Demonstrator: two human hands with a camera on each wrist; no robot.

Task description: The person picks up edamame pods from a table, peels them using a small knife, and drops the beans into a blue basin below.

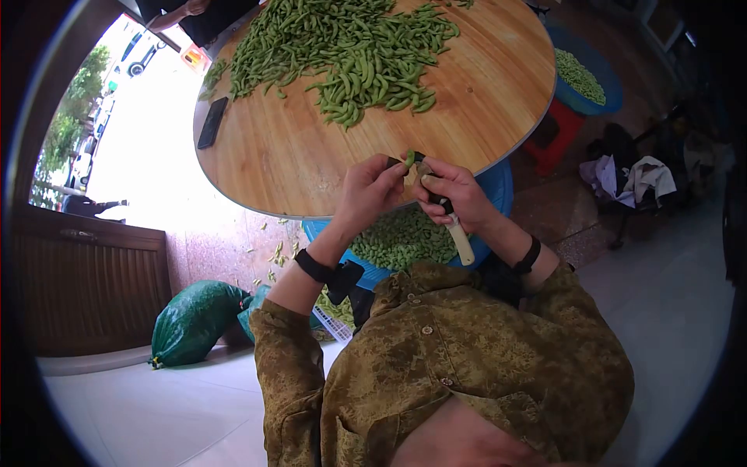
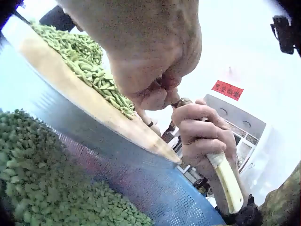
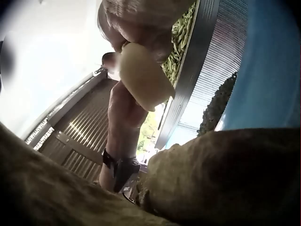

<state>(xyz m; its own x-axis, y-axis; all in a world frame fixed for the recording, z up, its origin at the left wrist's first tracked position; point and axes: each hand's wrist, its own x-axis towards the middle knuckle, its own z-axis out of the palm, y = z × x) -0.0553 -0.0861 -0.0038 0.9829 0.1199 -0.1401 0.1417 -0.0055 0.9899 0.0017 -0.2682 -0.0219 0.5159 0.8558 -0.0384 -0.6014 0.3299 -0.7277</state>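
Note:
In the head view my left hand [image 1: 369, 191] pinches a green bean pod [image 1: 409, 158] at the near edge of the round wooden table [image 1: 288, 159]. Close beside it, my right hand [image 1: 461, 198] grips a tool with a pale handle [image 1: 461, 243]; the handle sticks out below the fist. The two hands nearly meet at the pod. In the left wrist view the fingers of my right hand [image 2: 202, 129] curl round the same pale handle [image 2: 228, 183], and my left hand [image 2: 146, 52] hides most of the pod. The tool's working end is not clearly visible.
A heap of pods [image 1: 350, 54] covers the table's far part, with a dark phone-like object [image 1: 212, 123] at left. Below the hands stands a blue basket [image 1: 498, 187] of shelled beans [image 1: 405, 240]. Green sacks [image 1: 194, 319] lie at left; another blue basin [image 1: 611, 89] stands at right.

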